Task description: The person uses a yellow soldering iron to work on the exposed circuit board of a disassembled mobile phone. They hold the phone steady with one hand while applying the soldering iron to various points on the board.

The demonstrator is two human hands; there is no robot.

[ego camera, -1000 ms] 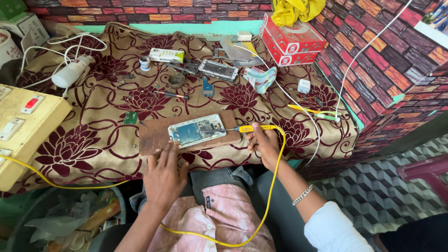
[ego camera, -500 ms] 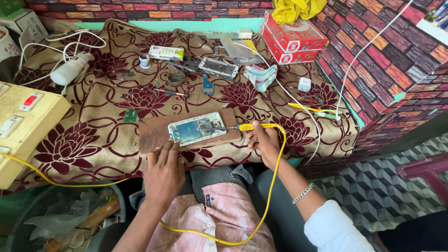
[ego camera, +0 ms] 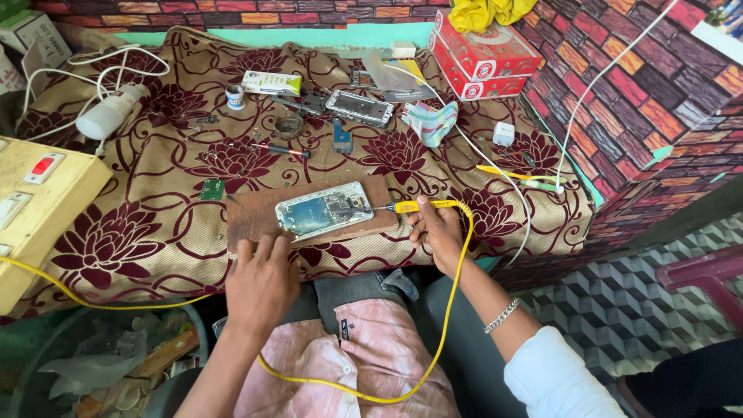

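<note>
A: Obs. Opened phone (ego camera: 323,210) lies flat on a brown wooden board (ego camera: 309,213) at the near edge of the worktop (ego camera: 155,232), about midway along it. Back cover off; pale frame, bluish-green board and metal shields exposed.

B: Handling?

A: Judged light, stiff, fragile. The exposed circuitry should not be pressed. Best held by the long side rails of the frame, or steadied through the board beneath.

B: Hands?

A: Left hand (ego camera: 261,279) lies palm down, its fingers (ego camera: 267,246) spread on the board's near edge just beside the phone's lower left corner; it clasps nothing. Right hand (ego camera: 438,231) is closed around the yellow soldering iron (ego camera: 414,206), tip pointing at the phone's right end. Whether the tip touches is hard to tell at this size.

B: Cable?

A: Yellow cord (ego camera: 453,310) loops from the iron down across the lap and off left; soft, could tug the tool.

B: Nearby?

A: Second phone frame (ego camera: 360,108) and a red box (ego camera: 484,58) toward the far edge, well apart.
</note>
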